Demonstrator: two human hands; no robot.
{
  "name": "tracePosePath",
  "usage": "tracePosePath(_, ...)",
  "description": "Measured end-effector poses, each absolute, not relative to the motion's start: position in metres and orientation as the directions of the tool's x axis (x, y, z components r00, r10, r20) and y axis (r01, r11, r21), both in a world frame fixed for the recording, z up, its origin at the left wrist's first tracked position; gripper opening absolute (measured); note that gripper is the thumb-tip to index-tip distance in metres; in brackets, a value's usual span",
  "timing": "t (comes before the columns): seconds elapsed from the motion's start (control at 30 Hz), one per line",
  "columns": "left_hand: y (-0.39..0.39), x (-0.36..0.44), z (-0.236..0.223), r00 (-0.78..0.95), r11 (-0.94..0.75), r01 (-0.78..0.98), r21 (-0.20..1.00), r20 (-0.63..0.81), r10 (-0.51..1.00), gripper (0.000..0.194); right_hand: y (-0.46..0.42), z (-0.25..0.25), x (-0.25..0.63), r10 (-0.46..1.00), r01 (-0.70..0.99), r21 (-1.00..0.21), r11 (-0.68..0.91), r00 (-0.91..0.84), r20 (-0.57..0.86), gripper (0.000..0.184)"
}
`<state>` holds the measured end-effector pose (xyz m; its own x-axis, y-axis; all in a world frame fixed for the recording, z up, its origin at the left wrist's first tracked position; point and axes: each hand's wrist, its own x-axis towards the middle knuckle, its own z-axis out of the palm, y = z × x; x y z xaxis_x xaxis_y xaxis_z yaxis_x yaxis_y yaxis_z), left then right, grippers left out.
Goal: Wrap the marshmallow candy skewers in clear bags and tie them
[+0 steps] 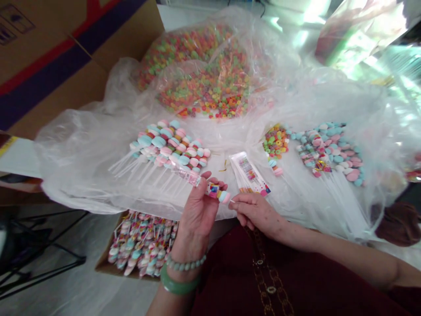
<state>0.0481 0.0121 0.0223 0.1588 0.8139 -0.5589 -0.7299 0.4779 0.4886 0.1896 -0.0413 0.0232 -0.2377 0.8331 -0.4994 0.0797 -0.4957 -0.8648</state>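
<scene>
Pink, puffy candy (pixel 225 196) gripped in left hand (pixel 201 208); right hand (pixel 255 213) pinching thin white stick (pixel 232 201).

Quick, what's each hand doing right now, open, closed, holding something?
Left hand: closed, holding a candy skewer with a clear wrapper.
Right hand: closed, fingertips pinching the skewer's white stick.

Wrappers (pixel 247 172) between candy skewer piles (pixel 168 144)
</scene>
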Motion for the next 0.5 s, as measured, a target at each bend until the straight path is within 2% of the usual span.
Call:
tracePosePath(0.07,0.012,0.053,0.022,0.139,0.464,-0.721,0.515,-0.549,0.824,0.02,-0.036,0.021,0.187,0.894,0.211,-0.91,-0.356,-0.207,-0.398,0.036)
tracePosePath(0.13,0.011,0.057,0.021,0.112,0.444,-0.711,0.545,-0.536,0.837,0.021,-0.031,0.019,0.182,0.928,0.26,-0.927,-0.272,-0.184,-0.324,0.039)
tracePosePath(0.23,0.011,0.059,0.022,0.084,0.416,-0.69,0.593,-0.506,0.859,0.023,-0.028,0.017,0.173,0.936,0.213,-0.939,-0.269,-0.171,-0.307,0.037)
tracePosePath(0.3,0.012,0.058,0.023,0.117,0.442,-0.681,0.584,-0.509,0.853,0.028,-0.027,0.016,0.17,0.947,0.192,-0.949,-0.248,-0.157,-0.279,0.035)
tracePosePath(0.4,0.011,0.056,0.021,0.17,0.49,-0.646,0.585,-0.516,0.84,0.033,-0.024,0.014,0.17,0.97,0.258,-0.946,-0.197,-0.091,-0.227,0.03)
tracePosePath(0.43,0.01,0.056,0.02,0.125,0.465,-0.618,0.634,-0.505,0.854,0.033,-0.024,0.013,0.172,0.975,0.303,-0.935,-0.183,-0.066,-0.212,0.028)
tracePosePath(0.5,0.007,0.056,0.016,-0.084,0.33,-0.507,0.796,-0.426,0.901,0.034,-0.022,0.011,0.175,0.98,0.393,-0.904,-0.168,-0.033,-0.197,0.024)
